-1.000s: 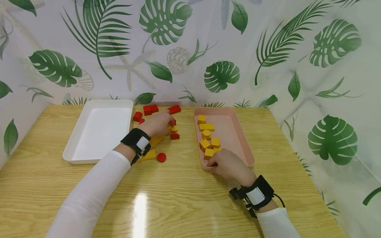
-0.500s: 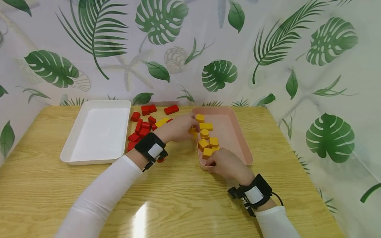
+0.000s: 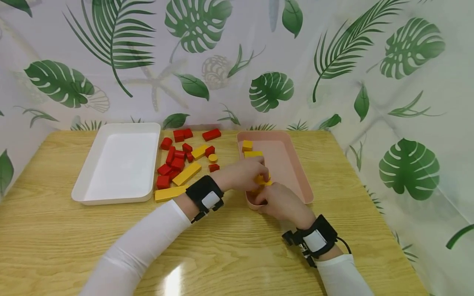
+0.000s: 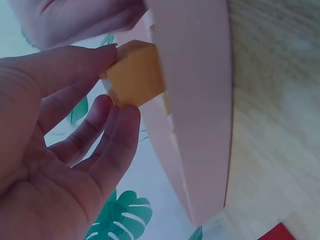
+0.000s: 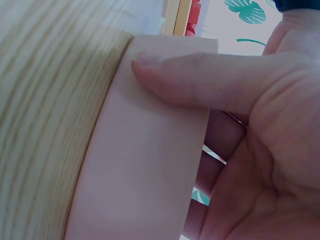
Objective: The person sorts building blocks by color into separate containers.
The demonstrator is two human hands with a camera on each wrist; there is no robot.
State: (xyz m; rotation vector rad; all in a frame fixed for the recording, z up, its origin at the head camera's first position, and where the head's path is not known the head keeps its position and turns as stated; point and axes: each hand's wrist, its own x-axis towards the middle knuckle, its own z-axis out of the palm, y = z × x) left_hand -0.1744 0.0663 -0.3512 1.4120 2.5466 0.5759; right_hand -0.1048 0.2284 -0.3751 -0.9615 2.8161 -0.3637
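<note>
Thumb and fingertips of my left hand [image 3: 244,172] pinch a yellow block [image 4: 135,75] at the left side of the pink tray [image 3: 283,164], just over its rim. My right hand [image 3: 285,203] grips the tray's near wall [image 5: 145,150]; in the right wrist view the thumb lies flat on the outside and the other fingers go behind the rim. Inside the tray, a yellow cube [image 3: 247,145] and a yellow bar [image 3: 253,154] show along the left side. Both hands partly hide the other yellow blocks there.
Left of the pink tray, several red blocks [image 3: 177,164] lie loosely heaped with long yellow bars [image 3: 187,173] and a yellow disc [image 3: 212,158]. A white tray [image 3: 118,164] stands beyond them at the left. A red bar [image 3: 212,134] lies near the patterned backdrop.
My left hand has gone from the heap of blocks rightward to the pink tray, carrying a yellow block. The right hand has kept its grip on the tray wall.
</note>
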